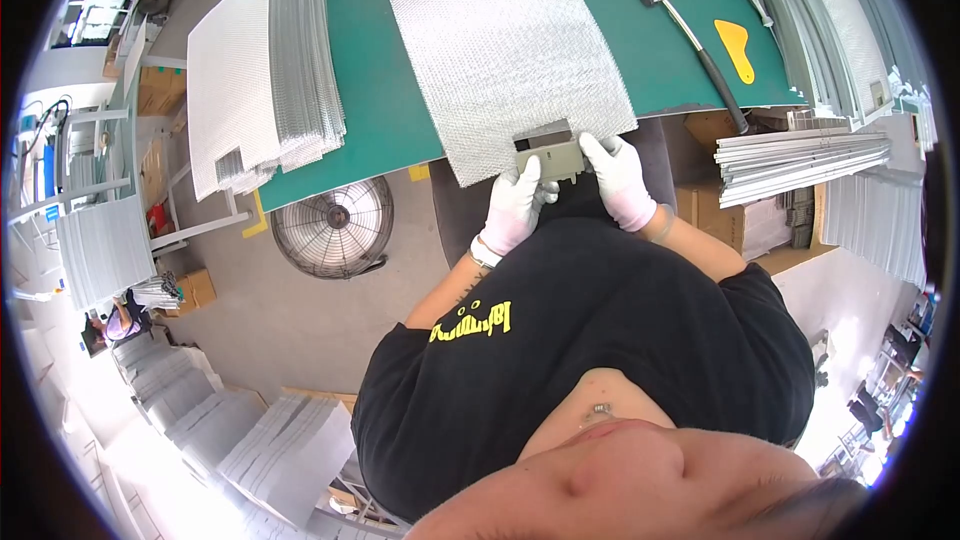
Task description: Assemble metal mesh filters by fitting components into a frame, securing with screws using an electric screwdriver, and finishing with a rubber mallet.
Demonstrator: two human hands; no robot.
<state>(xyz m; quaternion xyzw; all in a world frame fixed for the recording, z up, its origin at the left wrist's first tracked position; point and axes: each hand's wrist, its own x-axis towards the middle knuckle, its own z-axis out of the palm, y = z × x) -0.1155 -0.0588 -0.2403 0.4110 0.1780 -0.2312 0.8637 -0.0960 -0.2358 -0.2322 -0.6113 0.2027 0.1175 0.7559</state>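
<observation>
A silvery mesh sheet [505,45] lies flat on the green table [375,90], its near edge overhanging the table's front. Both my hands wear white gloves. My left hand [515,208] and my right hand [618,178] together grip a small grey plastic latch piece [553,158] at a notch in the sheet's near edge. The left hand holds the piece from below, the right pinches its right end.
A stack of similar mesh sheets [260,70] sits on the table's left. A mallet [695,40], a yellow scraper [737,48] and metal frame strips [800,155] lie to the right. A floor fan [333,227] stands under the table edge. More sheet stacks [270,450] are on the floor.
</observation>
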